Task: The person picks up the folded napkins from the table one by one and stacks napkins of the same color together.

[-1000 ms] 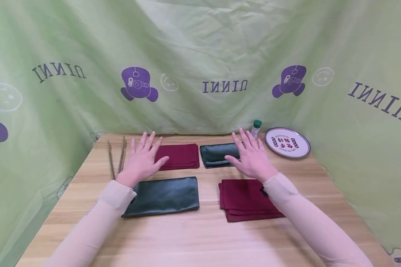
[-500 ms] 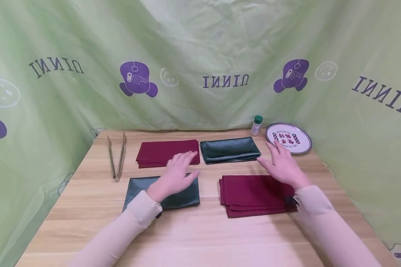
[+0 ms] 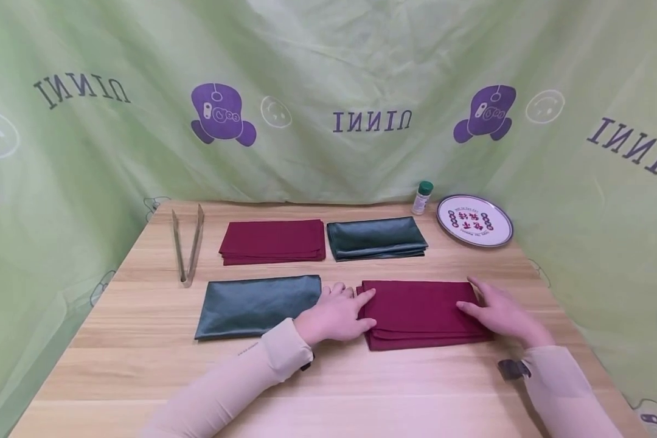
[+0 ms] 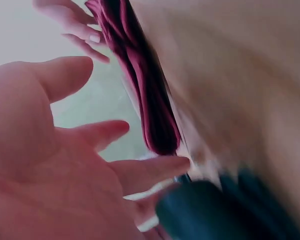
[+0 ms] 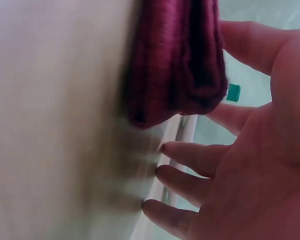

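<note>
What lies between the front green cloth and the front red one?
The left grip: the head view shows it there, thumb and forefinger overlapping the left edge of the front red cloth.

Matt maroon cloth point(image 3: 421, 310), wooden table point(image 3: 383, 395)

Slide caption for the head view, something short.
Left hand and right hand at opposite ends of the nearer folded red cloth.
</note>
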Motion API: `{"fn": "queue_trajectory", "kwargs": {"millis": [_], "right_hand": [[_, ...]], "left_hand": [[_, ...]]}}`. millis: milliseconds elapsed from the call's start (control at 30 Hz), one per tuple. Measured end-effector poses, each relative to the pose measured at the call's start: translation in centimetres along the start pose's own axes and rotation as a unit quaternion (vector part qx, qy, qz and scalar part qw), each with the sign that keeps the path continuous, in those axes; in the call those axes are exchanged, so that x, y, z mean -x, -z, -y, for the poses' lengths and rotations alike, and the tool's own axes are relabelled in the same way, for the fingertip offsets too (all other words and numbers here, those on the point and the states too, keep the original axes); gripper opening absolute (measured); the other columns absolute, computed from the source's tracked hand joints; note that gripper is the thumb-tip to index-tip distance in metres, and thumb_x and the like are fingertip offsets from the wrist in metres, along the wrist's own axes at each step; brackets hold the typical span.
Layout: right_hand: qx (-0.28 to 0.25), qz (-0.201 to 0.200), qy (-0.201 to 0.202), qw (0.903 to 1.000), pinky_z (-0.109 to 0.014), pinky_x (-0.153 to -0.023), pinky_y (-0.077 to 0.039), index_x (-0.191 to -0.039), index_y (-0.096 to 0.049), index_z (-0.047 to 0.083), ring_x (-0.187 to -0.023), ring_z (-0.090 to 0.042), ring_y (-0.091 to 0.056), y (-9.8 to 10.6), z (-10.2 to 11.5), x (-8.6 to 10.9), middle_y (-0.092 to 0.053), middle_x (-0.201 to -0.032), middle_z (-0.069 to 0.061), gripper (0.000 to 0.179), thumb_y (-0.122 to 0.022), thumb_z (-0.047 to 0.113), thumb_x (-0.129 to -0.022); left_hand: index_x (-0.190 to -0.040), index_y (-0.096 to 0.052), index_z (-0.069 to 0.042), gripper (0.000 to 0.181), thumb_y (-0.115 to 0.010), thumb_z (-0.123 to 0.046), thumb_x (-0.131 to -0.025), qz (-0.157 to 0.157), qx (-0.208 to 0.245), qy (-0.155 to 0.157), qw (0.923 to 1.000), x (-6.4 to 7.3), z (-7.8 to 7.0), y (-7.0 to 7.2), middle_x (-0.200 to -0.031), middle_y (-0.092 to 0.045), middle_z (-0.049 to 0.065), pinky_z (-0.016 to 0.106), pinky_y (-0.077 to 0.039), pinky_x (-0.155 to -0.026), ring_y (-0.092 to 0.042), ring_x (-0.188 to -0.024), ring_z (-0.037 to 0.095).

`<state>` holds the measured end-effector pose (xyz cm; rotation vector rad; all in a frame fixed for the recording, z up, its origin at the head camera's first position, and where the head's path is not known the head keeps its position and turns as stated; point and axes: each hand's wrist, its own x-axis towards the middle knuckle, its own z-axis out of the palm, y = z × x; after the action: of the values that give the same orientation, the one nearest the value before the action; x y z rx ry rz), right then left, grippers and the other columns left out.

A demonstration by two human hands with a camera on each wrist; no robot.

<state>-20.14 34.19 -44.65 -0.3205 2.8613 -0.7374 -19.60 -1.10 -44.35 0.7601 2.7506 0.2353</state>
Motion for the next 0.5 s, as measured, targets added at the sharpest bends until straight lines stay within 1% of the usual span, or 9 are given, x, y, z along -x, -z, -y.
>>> {"fn": "queue_trajectory", "kwargs": {"millis": [133, 233, 400, 500], "right_hand": [[0.012, 0.0, 0.007, 0.9999, -0.066, -0.103, -0.029, -0.147, -0.029, -0.011, -0.13, -0.057, -0.032, -0.6, 0.1, 0.7, -0.035, -0.144, -0.038, 0.081, -0.06, 0.044, -0.096], [0.018, 0.004, 0.003, 0.9998, -0.068, -0.103, -0.025, -0.149, -0.029, -0.007, -0.132, -0.057, -0.027, -0.9, 0.5, 1.0, -0.03, -0.145, -0.039, 0.081, -0.058, 0.047, -0.096], [0.029, 0.017, -0.021, 0.9992, -0.072, -0.102, -0.021, -0.15, -0.029, -0.003, -0.132, -0.061, -0.019, -1.5, 1.3, 1.2, -0.022, -0.146, -0.044, 0.084, -0.056, 0.054, -0.094], [0.034, 0.019, -0.027, 0.9989, -0.073, -0.101, -0.021, -0.15, -0.03, -0.003, -0.132, -0.061, -0.019, -1.9, 1.4, 1.2, -0.022, -0.146, -0.044, 0.084, -0.057, 0.054, -0.094]], "left_hand": [[-0.154, -0.031, -0.032, 0.069, -0.049, -0.06, -0.094, 0.019, 0.036, 0.024, 0.9989, 0.2, -0.7, -0.5, -0.149, -0.041, 0.016, 0.053, -0.021, -0.11, -0.02, -0.144, 0.036], [-0.155, -0.03, -0.032, 0.07, -0.049, -0.06, -0.094, 0.023, 0.063, 0.031, 0.9973, 0.3, -1.0, -0.7, -0.153, -0.036, 0.016, 0.055, -0.015, -0.113, -0.012, -0.147, 0.037], [-0.156, -0.026, -0.031, 0.073, -0.047, -0.062, -0.093, 0.026, 0.111, 0.037, 0.9928, 0.0, -1.3, -1.0, -0.157, -0.029, 0.016, 0.056, -0.007, -0.115, -0.006, -0.148, 0.036], [-0.156, -0.026, -0.031, 0.074, -0.048, -0.062, -0.093, 0.027, 0.147, 0.039, 0.9879, -0.4, -1.4, -1.2, -0.157, -0.029, 0.016, 0.055, -0.005, -0.115, -0.007, -0.148, 0.037]]}}
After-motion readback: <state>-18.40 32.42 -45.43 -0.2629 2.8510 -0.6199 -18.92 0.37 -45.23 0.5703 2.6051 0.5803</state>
